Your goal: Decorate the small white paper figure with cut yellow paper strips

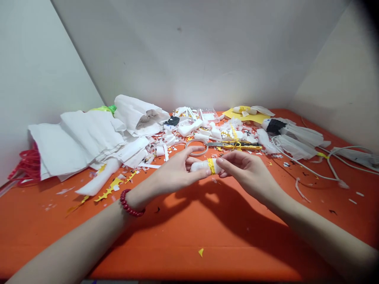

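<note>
My left hand [174, 171] and my right hand [241, 167] meet above the middle of the orange table [189, 228]. Between them they pinch a small white paper roll [199, 166] with a jagged yellow paper band [211, 166] wrapped round it. Left fingers close on the roll's left end; right fingertips press on the band and the roll's right end. A red bead bracelet [130, 204] circles my left wrist.
White tissue sheets [89, 138] pile at the left over red netting [26, 165]. Paper scraps, a tape ring [197, 148] and scissors with a yellow utility knife [233, 146] lie behind my hands. Finished white paper figures [293, 136] and white cords [325, 165] sit at the right. Yellow jagged strips [111, 190] lie near left.
</note>
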`<state>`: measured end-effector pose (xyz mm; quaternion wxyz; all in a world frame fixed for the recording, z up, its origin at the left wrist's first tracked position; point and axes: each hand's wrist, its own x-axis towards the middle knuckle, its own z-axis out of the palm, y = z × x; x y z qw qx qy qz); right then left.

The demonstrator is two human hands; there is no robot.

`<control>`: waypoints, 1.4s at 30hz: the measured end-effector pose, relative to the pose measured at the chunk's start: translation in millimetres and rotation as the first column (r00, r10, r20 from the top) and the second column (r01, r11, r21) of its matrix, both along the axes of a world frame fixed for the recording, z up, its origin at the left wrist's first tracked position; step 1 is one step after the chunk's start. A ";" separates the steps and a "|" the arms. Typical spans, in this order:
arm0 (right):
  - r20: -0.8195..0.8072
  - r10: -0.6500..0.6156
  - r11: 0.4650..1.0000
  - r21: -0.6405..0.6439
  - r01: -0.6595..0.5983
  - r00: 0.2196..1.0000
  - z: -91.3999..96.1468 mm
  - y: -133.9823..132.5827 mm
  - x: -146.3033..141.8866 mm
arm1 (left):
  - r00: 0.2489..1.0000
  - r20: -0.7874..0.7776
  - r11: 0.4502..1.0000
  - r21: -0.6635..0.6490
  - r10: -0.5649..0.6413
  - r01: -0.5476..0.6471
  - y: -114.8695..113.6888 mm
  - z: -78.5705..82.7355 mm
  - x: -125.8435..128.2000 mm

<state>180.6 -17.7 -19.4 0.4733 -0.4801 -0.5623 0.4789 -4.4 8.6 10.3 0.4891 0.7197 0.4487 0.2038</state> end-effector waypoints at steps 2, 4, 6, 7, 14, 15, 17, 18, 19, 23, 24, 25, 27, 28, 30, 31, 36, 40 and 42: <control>0.001 -0.001 1.000 0.005 0.001 1.000 -0.9 -0.5 -1.1 | 1.000 0.013 1.000 0.016 -0.015 0.015 0.6 -2.6 0.3; 0.007 0.006 1.000 0.014 -0.006 1.000 -1.9 -1.0 -2.0 | 0.999 0.032 0.999 0.029 -0.020 0.019 1.2 -5.0 0.4; 0.016 0.011 1.000 0.020 -0.011 1.000 -2.6 -1.2 -2.4 | 0.999 0.040 0.999 0.036 -0.020 0.018 1.6 -6.0 0.6; 0.020 0.009 1.000 0.019 -0.010 1.000 -2.7 -1.3 -2.4 | 0.999 0.040 0.999 0.037 -0.019 0.018 1.6 -5.8 0.6; -0.042 0.013 0.999 -0.045 -0.015 0.999 -3.0 1.2 0.4 | 0.998 0.021 0.998 0.001 -0.058 0.058 1.6 -2.0 -1.3; -0.052 0.019 0.999 -0.044 -0.022 0.998 -3.3 1.5 0.5 | 0.998 0.022 0.998 -0.002 -0.062 0.063 1.9 -2.8 -1.6; -0.058 0.023 0.999 -0.035 -0.025 0.998 -3.8 1.3 0.2 | 0.998 0.022 0.998 0.001 -0.065 0.065 2.4 -5.2 -2.0; -0.053 0.022 0.999 -0.029 -0.023 0.998 -3.9 0.9 -0.2 | 0.998 0.021 0.998 0.006 -0.066 0.066 2.7 -6.3 -2.1; -0.044 0.020 1.000 -0.022 -0.021 0.999 -3.9 0.4 -0.8 | 0.998 0.020 0.998 0.014 -0.065 0.064 2.8 -7.2 -2.0; -0.005 0.013 1.000 0.006 -0.013 1.000 -4.0 -1.8 -3.4 | 0.999 0.010 0.998 0.045 -0.045 0.045 2.1 -7.1 -0.6; 0.003 0.012 1.000 0.014 -0.012 1.000 -4.4 -2.1 -3.8 | 0.999 0.006 0.998 0.043 -0.041 0.041 1.6 -6.4 0.0; 0.013 0.011 1.000 0.021 -0.012 1.000 -5.0 -2.3 -4.1 | 0.999 0.002 0.999 0.039 -0.037 0.037 1.1 -5.7 0.5; 0.034 0.014 0.999 0.030 -0.015 0.999 -6.4 -2.3 -4.1 | 1.000 -0.004 0.999 0.032 -0.023 0.023 0.2 -4.3 1.4; 0.044 0.016 0.999 0.032 -0.017 0.999 -7.0 -2.2 -3.8 | 1.000 -0.009 0.999 0.028 -0.016 0.016 0.1 -3.8 1.6; 0.057 0.022 0.999 0.038 -0.025 0.998 -7.2 -1.9 -2.5 | 1.000 -0.009 1.000 0.016 -0.003 0.004 0.4 -2.4 1.4; 0.054 0.038 0.998 0.044 -0.040 0.998 -6.8 -1.8 -1.7 | 1.000 -0.001 1.000 -0.001 -0.005 0.005 0.9 -1.6 1.0; 0.022 0.202 0.975 0.095 -0.203 0.979 -1.7 -1.5 1.8 | 0.994 0.102 0.985 -0.166 -0.032 0.049 5.0 4.1 -3.8; 0.040 0.166 0.981 0.092 -0.169 0.985 0.1 -0.7 2.9 | 0.991 0.130 0.984 -0.170 -0.026 0.048 6.9 5.3 -6.3; 0.043 0.135 0.988 0.070 -0.138 0.990 0.2 -0.5 3.3 | 0.991 0.132 0.994 -0.109 -0.015 0.030 6.9 4.2 -6.1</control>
